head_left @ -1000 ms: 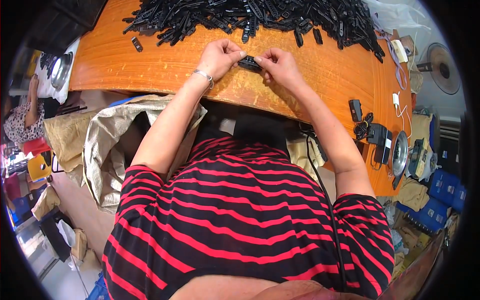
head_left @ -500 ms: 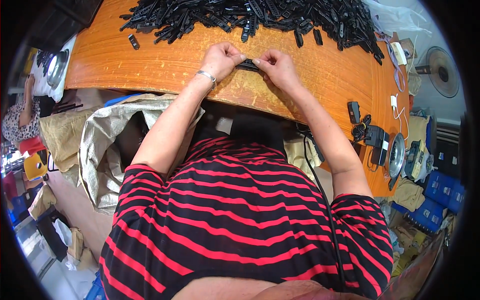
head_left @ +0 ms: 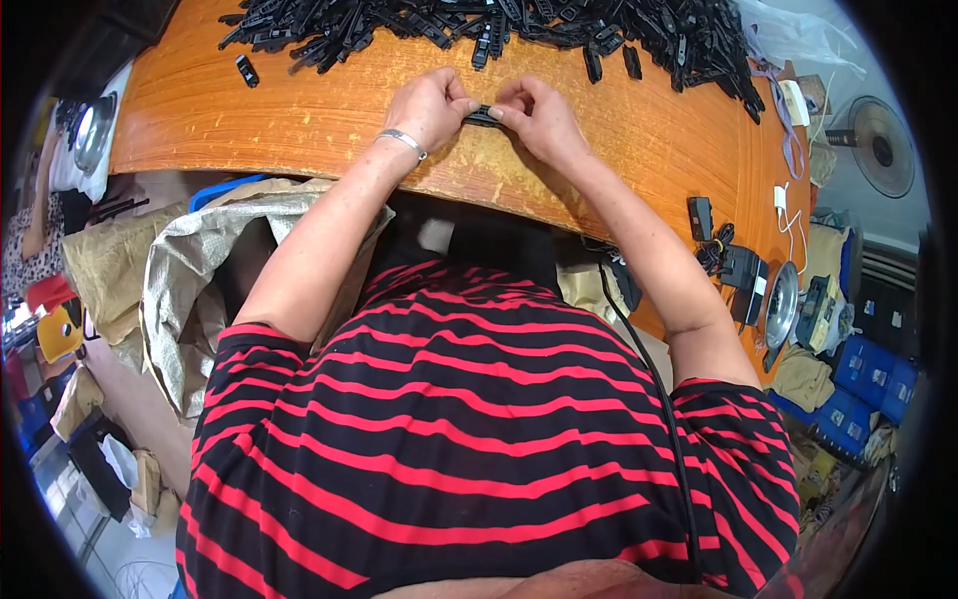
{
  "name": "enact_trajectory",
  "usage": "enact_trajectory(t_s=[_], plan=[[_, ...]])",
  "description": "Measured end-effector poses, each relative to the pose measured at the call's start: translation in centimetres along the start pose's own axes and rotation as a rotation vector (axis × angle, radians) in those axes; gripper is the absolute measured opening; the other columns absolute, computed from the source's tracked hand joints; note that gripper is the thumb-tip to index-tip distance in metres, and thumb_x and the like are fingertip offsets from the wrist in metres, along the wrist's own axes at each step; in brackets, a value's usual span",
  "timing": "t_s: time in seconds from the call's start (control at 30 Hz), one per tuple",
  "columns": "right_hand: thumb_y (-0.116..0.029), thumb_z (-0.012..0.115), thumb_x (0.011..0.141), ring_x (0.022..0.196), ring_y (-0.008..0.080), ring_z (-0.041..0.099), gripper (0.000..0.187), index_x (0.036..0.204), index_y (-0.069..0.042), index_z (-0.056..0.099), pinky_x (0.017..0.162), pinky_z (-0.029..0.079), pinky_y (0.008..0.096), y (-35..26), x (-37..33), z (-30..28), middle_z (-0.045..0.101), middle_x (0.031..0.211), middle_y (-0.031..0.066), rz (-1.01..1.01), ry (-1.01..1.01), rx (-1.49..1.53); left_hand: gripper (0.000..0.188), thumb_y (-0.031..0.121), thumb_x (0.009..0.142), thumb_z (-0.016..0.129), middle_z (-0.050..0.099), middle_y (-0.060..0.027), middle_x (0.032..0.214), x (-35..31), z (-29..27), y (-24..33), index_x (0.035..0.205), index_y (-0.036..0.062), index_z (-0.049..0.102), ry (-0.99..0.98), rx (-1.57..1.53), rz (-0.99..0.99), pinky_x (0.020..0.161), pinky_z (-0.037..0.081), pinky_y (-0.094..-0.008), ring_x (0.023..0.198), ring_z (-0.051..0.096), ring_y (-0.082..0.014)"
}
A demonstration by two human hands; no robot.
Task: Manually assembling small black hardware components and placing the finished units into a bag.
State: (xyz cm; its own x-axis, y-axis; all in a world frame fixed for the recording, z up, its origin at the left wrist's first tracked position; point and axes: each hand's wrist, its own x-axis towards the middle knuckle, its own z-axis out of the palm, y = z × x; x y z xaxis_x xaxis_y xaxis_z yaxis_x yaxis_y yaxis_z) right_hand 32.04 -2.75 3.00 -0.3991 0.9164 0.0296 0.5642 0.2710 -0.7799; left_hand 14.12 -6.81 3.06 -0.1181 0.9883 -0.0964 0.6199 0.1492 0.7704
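Between my two hands is a small, narrow black plastic part [head_left: 483,116], held just above or on the wooden table [head_left: 299,110] near its front edge. My left hand [head_left: 427,108], with a silver bracelet at the wrist, pinches its left end between thumb and fingers. On the other end, the thumb and fingers of my right hand [head_left: 542,120] are closed. The fingers cover both ends, so its exact kind is unclear. Beyond my hands, a wide heap of similar black plastic parts [head_left: 659,40] spreads along the far side, with one loose part [head_left: 246,71] lying apart at the left.
A pale woven sack [head_left: 180,270] hangs open below the table's front edge at left. At right lie a black adapter with cable [head_left: 740,270], a metal bowl [head_left: 781,304] and a white plug [head_left: 781,200]. A fan [head_left: 878,147] stands beyond. A black cord [head_left: 659,389] runs down my shirt.
Both hands, still on the black part, appear slightly farther up and left in the picture. The table and heap have shifted the same way, so the view has moved. The grip looks much the same.
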Motion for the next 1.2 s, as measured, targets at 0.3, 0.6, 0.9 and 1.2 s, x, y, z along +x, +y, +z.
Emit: enact_trajectory(t_s=[0.3, 0.6, 0.9, 1.2], plan=[[-0.021, 0.071, 0.083, 0.069, 0.0104, 0.055, 0.024, 0.094, -0.001, 0.064, 0.064, 0.048, 0.0276, -2.2, -2.5, -0.2, 0.064, 0.078, 0.004, -0.037, -0.179, 0.092, 0.019, 0.013, 0.076, 0.073, 0.057, -0.0089, 0.07, -5.7, -4.5, -1.1, 0.076, 0.0025, 0.058, 0.064, -0.088, 0.087, 0.062, 0.046, -0.0345, 0.066, 0.056, -0.0221], [-0.017, 0.064, 0.085, 0.075, 0.0281, 0.064, 0.016, 0.092, -0.003, 0.063, 0.068, 0.051, 0.0377, -0.8, 4.2, -2.4, 0.062, 0.09, 0.0117, -0.285, 0.079, -0.363, 0.014, 0.003, 0.072, 0.069, 0.058, -0.0139, 0.08, -20.4, -19.8, -1.9, 0.083, 0.0005, 0.06, 0.116, 0.62, -0.118, 0.069, 0.048, -0.0374, 0.074, 0.06, -0.0314], [-0.012, 0.063, 0.081, 0.082, 0.0372, 0.063, 0.024, 0.104, -0.007, 0.059, 0.071, 0.052, 0.0455, 1.9, 7.8, -4.2, 0.058, 0.099, 0.0166, -0.234, 0.214, -0.751, 0.024, 0.017, 0.079, 0.068, 0.058, -0.0146, 0.092, -7.3, -9.9, 1.1, 0.099, 0.0057, 0.059, 0.123, 0.323, 0.276, 0.072, 0.048, -0.042, 0.084, 0.06, -0.0353], [-0.018, 0.07, 0.079, 0.09, 0.0334, 0.062, 0.029, 0.104, -0.005, 0.062, 0.077, 0.051, 0.0402, 0.5, 2.0, -3.4, 0.062, 0.097, 0.0148, -0.297, 0.022, -0.441, 0.03, 0.015, 0.082, 0.066, 0.057, -0.0129, 0.102, 5.9, -0.2, 1.6, 0.111, 0.0115, 0.059, 0.169, 0.447, 0.402, 0.079, 0.049, -0.0428, 0.093, 0.06, -0.0343]])
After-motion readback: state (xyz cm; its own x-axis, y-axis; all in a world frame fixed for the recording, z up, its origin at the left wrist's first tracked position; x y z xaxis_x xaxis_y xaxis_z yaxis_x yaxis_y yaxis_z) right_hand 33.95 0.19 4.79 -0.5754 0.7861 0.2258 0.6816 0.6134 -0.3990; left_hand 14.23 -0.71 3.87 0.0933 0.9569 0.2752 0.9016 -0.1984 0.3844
